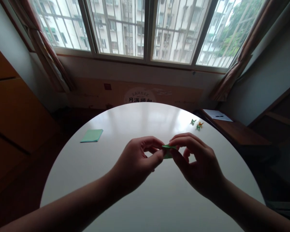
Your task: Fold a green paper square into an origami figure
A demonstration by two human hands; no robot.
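Observation:
A small folded piece of green paper (168,155) is held in the air above the white table, between the fingertips of both hands. My left hand (145,154) pinches its left edge with thumb and fingers. From the other side my right hand (193,154) pinches it, the index finger on top and the thumb in front. Fingers cover much of the paper, so its full folded shape is hidden. To the left on the table lies a stack of light green square paper (91,135).
The round white table (145,199) stands before a barred window. Small folded paper figures, a green one (192,121) and an orange and green cluster (199,125), sit at its back right. Beyond, a brown surface (234,132) bears a white sheet (214,114) with a dark pen (219,116).

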